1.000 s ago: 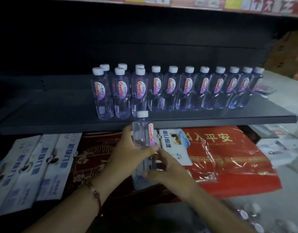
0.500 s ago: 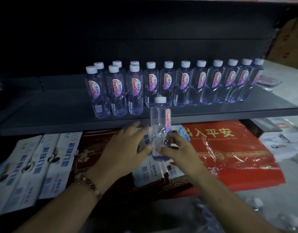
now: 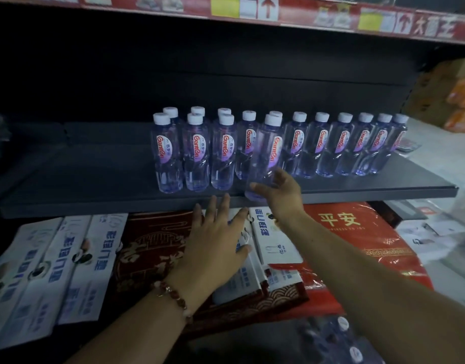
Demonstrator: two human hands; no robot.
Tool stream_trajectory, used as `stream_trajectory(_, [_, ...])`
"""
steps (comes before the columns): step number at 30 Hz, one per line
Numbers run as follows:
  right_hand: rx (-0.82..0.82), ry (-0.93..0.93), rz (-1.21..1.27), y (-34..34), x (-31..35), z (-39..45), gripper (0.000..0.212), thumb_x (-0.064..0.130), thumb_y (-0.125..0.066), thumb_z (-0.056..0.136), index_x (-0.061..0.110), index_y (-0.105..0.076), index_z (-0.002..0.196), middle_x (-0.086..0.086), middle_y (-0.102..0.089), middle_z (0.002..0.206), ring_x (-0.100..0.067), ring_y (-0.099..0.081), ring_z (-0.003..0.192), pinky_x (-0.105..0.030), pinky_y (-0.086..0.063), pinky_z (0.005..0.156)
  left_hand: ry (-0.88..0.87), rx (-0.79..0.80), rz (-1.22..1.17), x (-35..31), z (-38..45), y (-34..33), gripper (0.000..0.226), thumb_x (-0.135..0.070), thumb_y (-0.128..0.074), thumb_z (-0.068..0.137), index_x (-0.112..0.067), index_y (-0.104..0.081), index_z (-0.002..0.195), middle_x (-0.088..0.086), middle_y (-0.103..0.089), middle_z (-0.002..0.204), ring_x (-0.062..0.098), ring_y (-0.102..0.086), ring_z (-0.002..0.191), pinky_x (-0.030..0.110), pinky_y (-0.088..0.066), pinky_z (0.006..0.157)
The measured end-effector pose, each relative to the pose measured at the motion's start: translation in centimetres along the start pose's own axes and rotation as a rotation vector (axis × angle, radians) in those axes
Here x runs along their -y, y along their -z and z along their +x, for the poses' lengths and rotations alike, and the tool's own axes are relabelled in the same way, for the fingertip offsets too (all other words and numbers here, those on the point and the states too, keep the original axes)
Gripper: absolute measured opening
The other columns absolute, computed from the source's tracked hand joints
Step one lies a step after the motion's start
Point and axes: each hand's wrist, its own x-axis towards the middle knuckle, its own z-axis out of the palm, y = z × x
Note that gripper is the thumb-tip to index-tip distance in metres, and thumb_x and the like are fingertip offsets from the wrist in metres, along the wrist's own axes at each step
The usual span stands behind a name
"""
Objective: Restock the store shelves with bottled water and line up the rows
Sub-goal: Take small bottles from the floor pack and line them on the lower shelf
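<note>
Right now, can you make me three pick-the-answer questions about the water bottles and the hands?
1. Where is the held bottle?
A. at the shelf's front edge
B. on the floor
C. on the top shelf

2. What colour are the bottle caps?
A. green
B. white
C. black

3. What is the left hand doing?
A. squeezing a bottle
B. spread open, holding nothing
C. pulling a bag

Answers: 1 A, the right hand grips its base there. 2 B, every cap looks white. 3 B, its fingers are straight below the shelf.
</note>
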Motion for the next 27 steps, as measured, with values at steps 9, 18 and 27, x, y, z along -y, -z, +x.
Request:
stream_trajectory(9, [-0.073,0.093,-0.244,-4.4,-1.3,3.2,0.056,0.011,-0.078,0.083,0.011,-0.049,0.131,-0.004,-0.063,0.123,-0.019,-0.060,0.109,-0.028,-0.045,0.089,0.036,-0.014,-0.066,1.6,0.1,0.1,0.075,-0.058,-0.044,0.100,-0.031,-0.010,0.161,0.010,0.004,0.170,0.033,0.005,0.155,0.056,-0.005,0.124])
stream_trajectory(18, [-0.056,0.092,-0.330,-4.6,-1.4,4.0,0.054,0.018,-0.074,0.088,0.019,-0.047,0.136,-0.004,-0.061,0.134,-0.022,-0.056,0.123,-0.031,-0.044,0.096,0.038,0.021,-0.060,1.9,0.5,-0.7,0.084,-0.056,-0.044,0.100,-0.027,0.005,0.161,0.012,0.010,0.169,0.035,0.008,0.155,0.055,-0.003,0.125])
stream_trajectory(27, [0.039,0.145,-0.541,-0.8,0.1,1.4,0.069,0.026,-0.072,0.089,0.025,-0.035,0.147,-0.005,-0.058,0.138,-0.028,-0.060,0.119,-0.040,-0.051,0.094,-0.020,0.090,-0.055,-0.7,1.0,-2.3,0.081,-0.053,-0.045,0.102,-0.025,0.002,0.161,0.012,0.006,0.169,0.033,0.005,0.155,0.054,-0.007,0.125])
